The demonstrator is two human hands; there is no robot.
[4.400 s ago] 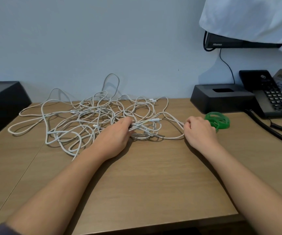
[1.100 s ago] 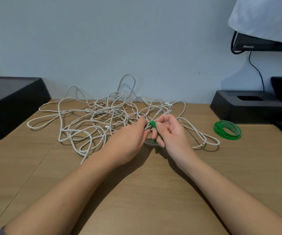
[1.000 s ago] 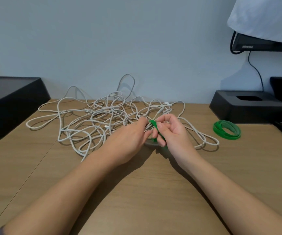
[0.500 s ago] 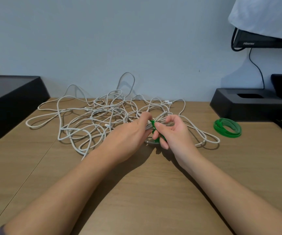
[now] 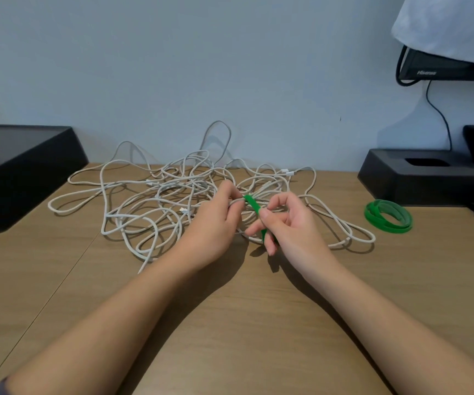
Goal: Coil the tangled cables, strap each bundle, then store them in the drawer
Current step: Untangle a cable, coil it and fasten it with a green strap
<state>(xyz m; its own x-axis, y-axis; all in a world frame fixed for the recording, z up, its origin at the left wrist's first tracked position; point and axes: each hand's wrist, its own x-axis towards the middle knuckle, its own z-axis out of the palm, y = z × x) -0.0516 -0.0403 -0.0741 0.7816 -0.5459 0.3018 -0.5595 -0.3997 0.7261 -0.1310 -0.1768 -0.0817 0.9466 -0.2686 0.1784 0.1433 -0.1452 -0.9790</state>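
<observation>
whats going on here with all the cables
A person at a desk is sorting a tangle of white cables. The left hand grips a bunch of strands, and the right hand pinches a green strap that lies across that bunch. Most of the cable lies loose and tangled. Spare straps sit coiled to the right. No drawer is in view.
</observation>
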